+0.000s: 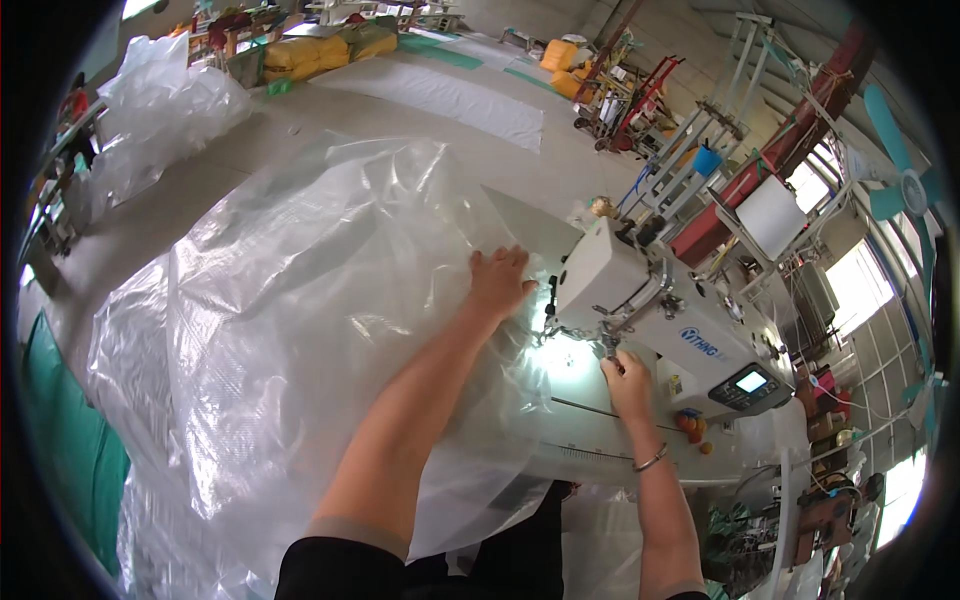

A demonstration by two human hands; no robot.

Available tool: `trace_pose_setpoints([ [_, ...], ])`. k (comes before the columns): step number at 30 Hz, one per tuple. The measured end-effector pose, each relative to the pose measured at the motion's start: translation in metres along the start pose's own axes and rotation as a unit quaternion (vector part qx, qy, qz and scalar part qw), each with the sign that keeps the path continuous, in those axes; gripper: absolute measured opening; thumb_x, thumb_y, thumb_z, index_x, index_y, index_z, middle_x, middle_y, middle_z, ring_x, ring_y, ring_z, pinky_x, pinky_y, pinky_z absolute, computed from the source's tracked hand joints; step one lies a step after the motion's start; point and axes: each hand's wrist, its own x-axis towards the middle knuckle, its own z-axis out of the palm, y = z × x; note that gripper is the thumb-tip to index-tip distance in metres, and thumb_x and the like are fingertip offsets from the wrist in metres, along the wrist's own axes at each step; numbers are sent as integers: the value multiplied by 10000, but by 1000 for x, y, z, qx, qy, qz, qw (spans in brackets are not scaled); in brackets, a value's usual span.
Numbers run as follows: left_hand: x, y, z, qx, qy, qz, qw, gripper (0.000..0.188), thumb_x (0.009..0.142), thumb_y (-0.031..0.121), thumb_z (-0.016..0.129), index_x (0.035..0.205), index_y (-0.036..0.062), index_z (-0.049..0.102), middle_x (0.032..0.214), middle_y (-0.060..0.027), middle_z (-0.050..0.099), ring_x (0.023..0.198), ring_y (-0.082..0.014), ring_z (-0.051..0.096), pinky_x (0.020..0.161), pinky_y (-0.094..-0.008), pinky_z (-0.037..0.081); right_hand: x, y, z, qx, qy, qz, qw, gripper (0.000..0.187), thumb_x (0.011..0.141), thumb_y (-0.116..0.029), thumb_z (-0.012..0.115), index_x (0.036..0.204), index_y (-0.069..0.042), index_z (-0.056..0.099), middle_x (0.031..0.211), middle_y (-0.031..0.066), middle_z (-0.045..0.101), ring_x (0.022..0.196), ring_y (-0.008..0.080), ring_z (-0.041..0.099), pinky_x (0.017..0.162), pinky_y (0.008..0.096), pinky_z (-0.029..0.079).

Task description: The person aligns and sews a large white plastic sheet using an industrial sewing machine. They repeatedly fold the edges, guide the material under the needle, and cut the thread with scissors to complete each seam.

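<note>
A large sheet of clear, crinkled plastic (pixel 290 290) drapes over the work table to my left and hangs down its near side. My left hand (pixel 498 283) lies on this sheet, fingers spread, close to the head of a white industrial sewing machine (pixel 690 320). Beneath the machine head, a bright lamp lights the sewing area (pixel 565 358). My right hand (pixel 628 380) is closed at the near side of the needle area, just below the metal parts. What its fingers grip is too small to make out. A bracelet (pixel 651 458) circles my right wrist.
The pale table top (pixel 590 425) carries a printed scale along its near part. Small orange items (pixel 690 424) sit by the machine's control panel (pixel 748 384). Farther off are more bunched plastic (pixel 170 105), yellow sacks (pixel 305 55), a red hand truck (pixel 650 100) and a teal fan (pixel 912 190).
</note>
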Motion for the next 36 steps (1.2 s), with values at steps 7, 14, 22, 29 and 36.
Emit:
trace_pose_setpoints([
  [7, 51, -57, -16, -135, -35, -38, 989, 563, 895, 435, 564, 1325, 73, 524, 1377, -170, 497, 1276, -305, 469, 1081, -510, 313, -42, 4, -32, -135, 147, -197, 960, 237, 817, -74, 687, 1052, -54, 661, 919, 100, 627, 845, 269, 629, 741, 395, 518],
  [14, -87, 19, -90, -234, -16, 45, 971, 519, 938, 257, 576, 1353, -16, 430, 1345, -224, 497, 1249, -371, 476, 1049, -423, 381, -174, -31, -31, 260, -72, -56, 961, 195, 863, -59, 673, 1044, 4, 642, 929, 126, 673, 768, 203, 661, 705, 281, 521],
  [22, -365, 107, -168, -48, -128, 78, 987, 797, 741, 124, 740, 1421, 17, 338, 1453, -214, 355, 1355, -369, 347, 1087, -439, 331, -235, -91, 14, 701, -241, 70, 668, 409, 949, -166, 601, 1318, -20, 501, 1218, 53, 575, 1096, 107, 529, 916, 249, 426],
  [29, -392, 69, -231, -132, -34, -117, 984, 223, 747, -7, 636, 967, 5, 671, 920, -154, 677, 925, -289, 658, 777, -357, 510, -257, -158, -1, 519, -403, -139, 741, 395, 885, -274, 698, 1175, -26, 595, 886, 64, 627, 708, 106, 536, 622, 265, 437],
  [36, -382, 139, -266, -183, -83, -53, 978, 440, 747, 27, 675, 1170, 14, 552, 1079, -195, 613, 923, -325, 619, 794, -368, 496, -296, -179, -6, 471, -338, -225, 783, 510, 841, -274, 727, 1253, -48, 529, 729, 76, 609, 626, 216, 603, 600, 332, 474],
])
